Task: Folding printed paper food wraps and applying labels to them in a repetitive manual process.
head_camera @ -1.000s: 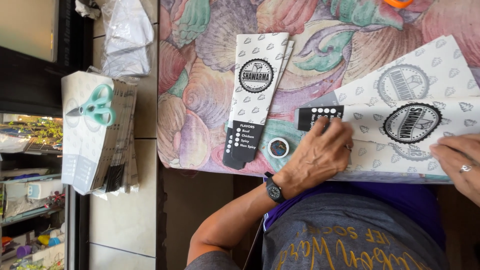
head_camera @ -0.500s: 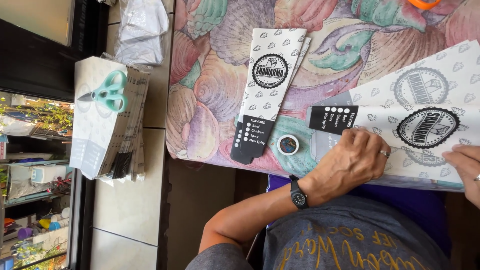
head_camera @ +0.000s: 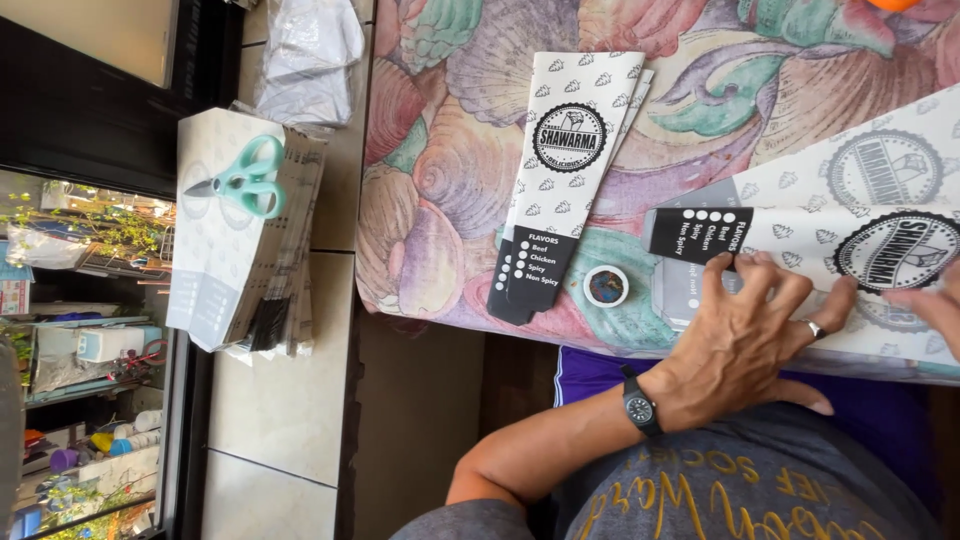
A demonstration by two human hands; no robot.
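Observation:
My left hand (head_camera: 745, 330), with a black watch and a ring, lies fingers spread on a long white paper sleeve (head_camera: 800, 235) with a black end and a round black stamp. Its fingertips press the sleeve flat near the black end. The sleeve lies on other flat printed sheets (head_camera: 880, 165). Only a sliver of my right hand (head_camera: 935, 305) shows at the right edge, resting on the same sleeve. A small round tape roll (head_camera: 605, 286) sits just left of my left hand.
Two more folded sleeves (head_camera: 570, 160) lie stacked on the floral tablecloth (head_camera: 450, 150). To the left, teal scissors (head_camera: 245, 180) rest on a thick pile of flat sleeves (head_camera: 235, 270) on a tiled ledge. A plastic bag (head_camera: 305, 55) lies behind it.
My left hand has slid to the right along the sleeve, away from the tape roll. My right hand has drifted almost out of the picture.

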